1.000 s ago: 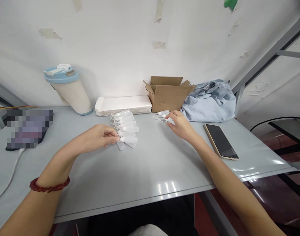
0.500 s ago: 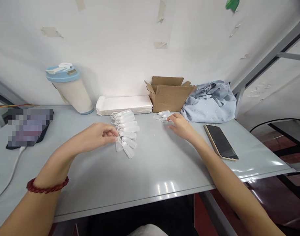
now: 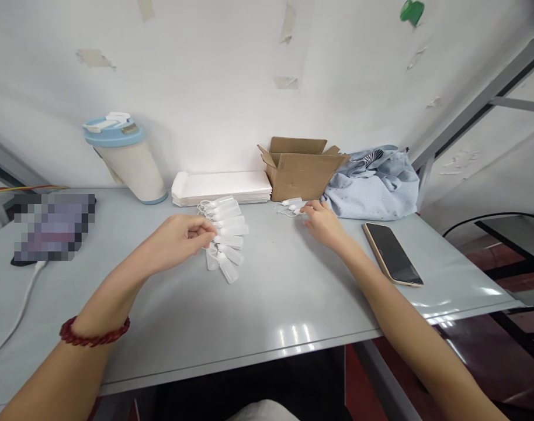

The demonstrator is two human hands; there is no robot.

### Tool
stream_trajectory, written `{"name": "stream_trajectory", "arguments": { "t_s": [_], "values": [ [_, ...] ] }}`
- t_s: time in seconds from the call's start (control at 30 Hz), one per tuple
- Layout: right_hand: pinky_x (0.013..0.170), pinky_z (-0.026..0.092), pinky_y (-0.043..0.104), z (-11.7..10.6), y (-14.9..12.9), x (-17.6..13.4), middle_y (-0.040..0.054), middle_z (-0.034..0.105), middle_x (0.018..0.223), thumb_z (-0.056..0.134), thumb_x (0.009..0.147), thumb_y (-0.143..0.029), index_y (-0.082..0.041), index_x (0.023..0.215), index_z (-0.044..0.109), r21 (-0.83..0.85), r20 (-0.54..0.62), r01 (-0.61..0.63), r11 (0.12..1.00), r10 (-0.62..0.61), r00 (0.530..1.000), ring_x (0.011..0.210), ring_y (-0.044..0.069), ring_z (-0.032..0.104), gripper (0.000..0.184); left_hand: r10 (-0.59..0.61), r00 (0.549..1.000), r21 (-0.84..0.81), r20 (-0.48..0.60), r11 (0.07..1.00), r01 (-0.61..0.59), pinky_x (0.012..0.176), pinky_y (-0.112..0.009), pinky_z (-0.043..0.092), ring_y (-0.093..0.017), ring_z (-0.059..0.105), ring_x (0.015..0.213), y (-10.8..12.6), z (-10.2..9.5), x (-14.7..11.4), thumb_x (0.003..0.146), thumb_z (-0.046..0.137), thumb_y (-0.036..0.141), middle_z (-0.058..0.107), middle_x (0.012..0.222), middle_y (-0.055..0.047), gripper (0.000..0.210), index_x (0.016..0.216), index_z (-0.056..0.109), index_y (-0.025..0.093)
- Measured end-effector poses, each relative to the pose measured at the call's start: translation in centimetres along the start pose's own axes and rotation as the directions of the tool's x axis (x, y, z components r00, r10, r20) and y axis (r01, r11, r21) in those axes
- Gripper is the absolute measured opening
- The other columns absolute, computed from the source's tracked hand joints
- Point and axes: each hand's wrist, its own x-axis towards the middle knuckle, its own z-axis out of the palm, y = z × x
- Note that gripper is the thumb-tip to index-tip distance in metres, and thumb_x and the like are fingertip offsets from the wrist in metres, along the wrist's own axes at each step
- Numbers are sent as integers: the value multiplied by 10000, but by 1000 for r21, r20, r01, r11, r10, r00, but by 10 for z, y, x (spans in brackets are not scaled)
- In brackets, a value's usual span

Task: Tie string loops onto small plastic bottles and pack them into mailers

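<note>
Several small translucent plastic bottles (image 3: 231, 225) with white tips and thin cords lie fanned out in a column on the table (image 3: 267, 298). At the left side of this column is my left hand (image 3: 179, 240), with fingers curled and thumb and fingertips together over the cord ends. What sits in that pinch, if anything, is too small to tell. Farther back, my right hand (image 3: 323, 223) reaches to a small group of similar bottles (image 3: 292, 202) in front of the cardboard box. Its fingertips touch or nearly touch one bottle, and the thumb is apart from them.
A stack of white flat boxes or envelopes (image 3: 223, 186) and an open cardboard box (image 3: 300, 175) stand against the wall. Beside them lies bunched blue cloth (image 3: 376, 184). A phone (image 3: 393, 253) is at right; a tumbler (image 3: 129, 158) and a cabled device (image 3: 52, 228) are at left.
My left hand has moved slightly up and to the right along the bottle column. My right hand has shifted slightly right, still by the small group of bottles.
</note>
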Motion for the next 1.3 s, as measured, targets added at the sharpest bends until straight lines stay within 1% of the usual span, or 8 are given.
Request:
{"name": "stream_trajectory", "arguments": {
  "t_s": [0.2,0.33,0.53,0.67,0.77,0.83,1.07,1.3],
  "values": [
    [890,388,426,-2,-1,1,172,574,1155,532,829,-127,-97,1144,600,21,19,-10,1000,10,1000,1039,320,489,324,14,1000,-22,-21,1000,-15,522,-238,398,-163,575,620,2,7,0,777,535,373,642,675,1,217,825,646,193],
    [874,389,430,-5,-5,0,198,598,1063,547,840,-160,-68,1026,656,65,53,-25,998,21,998,1007,329,510,234,20,1000,-59,-24,998,-21,515,-231,390,-152,560,607,5,9,-1,778,539,360,619,657,6,205,824,640,188],
    [807,426,292,-23,-26,-6,110,643,998,549,866,-210,-117,986,642,248,66,36,968,-54,996,935,206,574,178,56,998,-172,0,984,-55,519,-228,392,-138,536,599,11,18,-4,802,553,386,585,648,7,227,815,633,174],
    [673,414,251,-43,-49,-18,47,646,915,522,887,-327,-172,904,646,689,25,72,721,-123,992,841,165,563,199,48,998,-251,-27,967,-54,517,-227,412,-143,549,617,20,30,-6,822,552,407,582,682,7,277,961,623,179],
    [695,412,255,-52,-61,-25,25,639,897,489,906,-362,-181,912,658,842,103,13,539,-185,977,785,140,547,248,58,997,-263,-40,963,-67,520,-232,427,-132,538,599,24,37,-7,823,563,421,609,760,1,364,1107,591,194],
    [713,410,261,-55,-65,-27,18,633,876,496,900,-351,-179,901,664,882,145,-33,469,-205,968,787,139,545,240,74,996,-252,-40,964,-82,532,-238,437,-129,539,606,24,40,-8,826,564,435,628,823,-12,394,1142,586,200],
    [800,432,298,-48,-69,-29,21,636,846,496,896,-339,-172,904,681,937,164,-74,342,-243,956,839,157,571,248,169,985,-164,44,973,-160,597,-243,453,-138,567,659,23,44,-9,865,527,433,652,776,-2,298,1016,661,214],
    [788,449,301,-45,-73,-29,25,645,830,502,888,-333,-171,886,683,934,156,-83,348,-189,969,817,154,579,243,218,971,-106,100,973,-207,577,-231,437,-128,573,610,26,44,-12,857,534,363,654,710,18,223,937,682,217]
  ]
}}
